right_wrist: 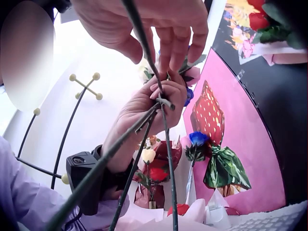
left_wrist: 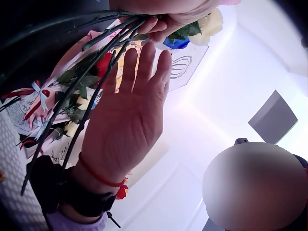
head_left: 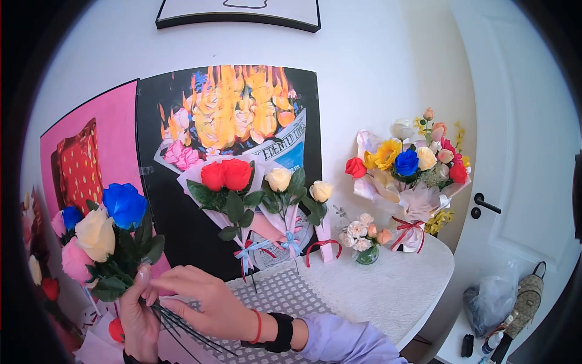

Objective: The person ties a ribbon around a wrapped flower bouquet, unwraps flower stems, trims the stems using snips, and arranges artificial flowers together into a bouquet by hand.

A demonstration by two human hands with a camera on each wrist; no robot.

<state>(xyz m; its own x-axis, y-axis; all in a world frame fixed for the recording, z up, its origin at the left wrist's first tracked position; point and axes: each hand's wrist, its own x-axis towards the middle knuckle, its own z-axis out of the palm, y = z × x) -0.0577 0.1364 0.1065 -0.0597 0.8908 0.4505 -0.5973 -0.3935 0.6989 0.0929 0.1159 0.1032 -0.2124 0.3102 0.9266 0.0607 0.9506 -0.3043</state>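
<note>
My left hand (head_left: 138, 321) grips a bunch of roses by their green stems (left_wrist: 72, 86), at the left of the head view. Its blooms are a blue rose (head_left: 124, 206), a cream rose (head_left: 95, 235) and a pink rose (head_left: 76, 261), with dark green leaves below. The stems fan out from the fist, down toward the right. Beside that fist is my right hand (head_left: 209, 303), fingers extended and palm facing the stems; the left wrist view shows the palm bare. A red rose (head_left: 116, 330) lies under the left hand on pale wrapping paper.
Wrapped red roses (head_left: 225, 175) and wrapped cream roses (head_left: 279, 179) lean against a painting (head_left: 157, 212) behind the table. A small glass vase (head_left: 367, 256) and a large mixed bouquet (head_left: 418, 200) stand farther right on the white table (head_left: 388, 285). A pink painting (head_left: 115, 115) is at the left.
</note>
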